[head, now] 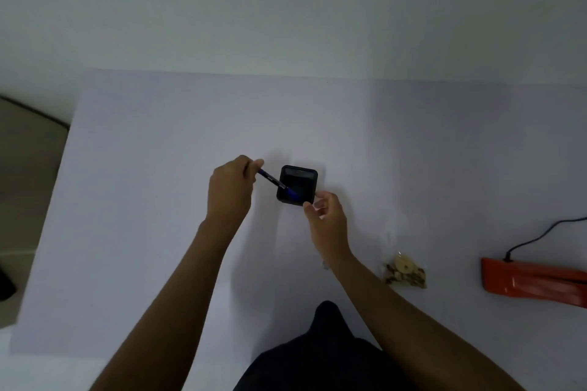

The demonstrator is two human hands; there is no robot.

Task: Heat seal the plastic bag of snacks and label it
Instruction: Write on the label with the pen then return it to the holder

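A black square pen holder [301, 179] stands in the middle of the white table [158, 168]. My left hand [230, 189] grips a blue pen [270, 179] whose tip points into the holder's left side. My right hand [325, 211] touches the holder's near right corner with thumb and fingers. A clear plastic bag of snacks [405, 273] lies on the table to the right, apart from both hands. An orange heat sealer [533, 284] rests at the far right, with a black cord [540, 236] running from it.
The table's left edge borders a beige floor [25, 184]. A dark object [6, 286] sits at the left frame edge. My dark-clothed knee [327, 349] rises at the bottom centre. A white wall lies behind the table.
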